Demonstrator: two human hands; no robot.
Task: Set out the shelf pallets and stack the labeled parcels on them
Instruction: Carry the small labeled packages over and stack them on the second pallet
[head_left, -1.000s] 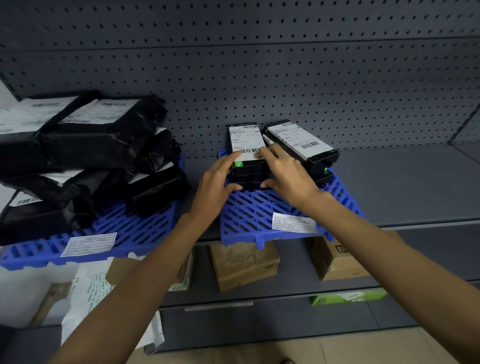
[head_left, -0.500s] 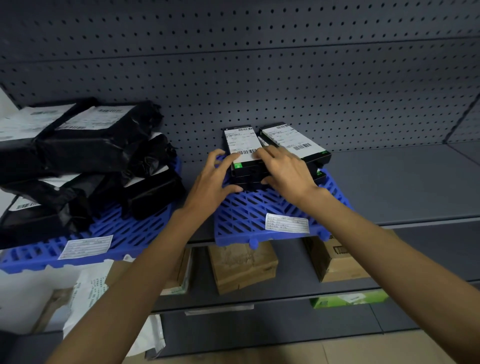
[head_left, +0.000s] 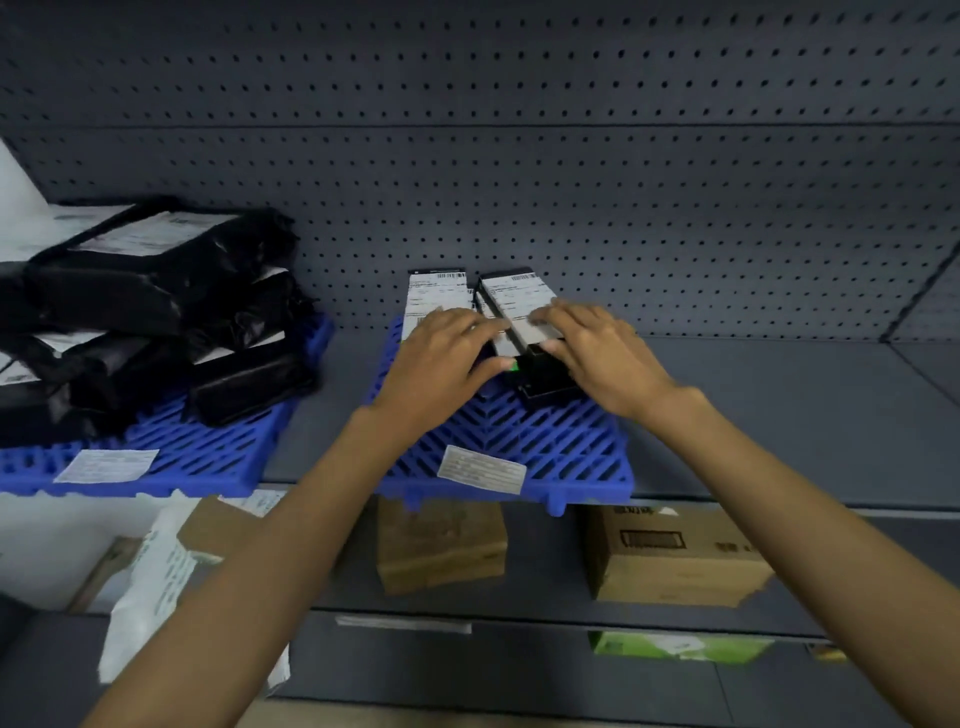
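Two stacks of slim black boxes with white labels stand side by side at the back of the middle blue pallet (head_left: 540, 441). My left hand (head_left: 441, 358) lies flat over the left labeled box (head_left: 434, 296), thumb at its front end. My right hand (head_left: 602, 353) rests palm-down on the right labeled box (head_left: 514, 296), fingers spread over its top. A second blue pallet (head_left: 208, 447) on the left carries a pile of black poly-bag parcels (head_left: 156, 312) with white labels. Both pallets have a paper label on the front edge.
Grey pegboard (head_left: 623, 208) backs the shelf (head_left: 779, 410). Brown cartons (head_left: 441, 545) (head_left: 670, 556) sit on the shelf below, with a white mailer bag (head_left: 156, 571) at lower left and a green package (head_left: 675, 647) lower down.
The right box stack has been turned from a slant to lie parallel beside the left one. My right hand shifted from the left stack onto the right one, and my left hand moved on top of the left box.
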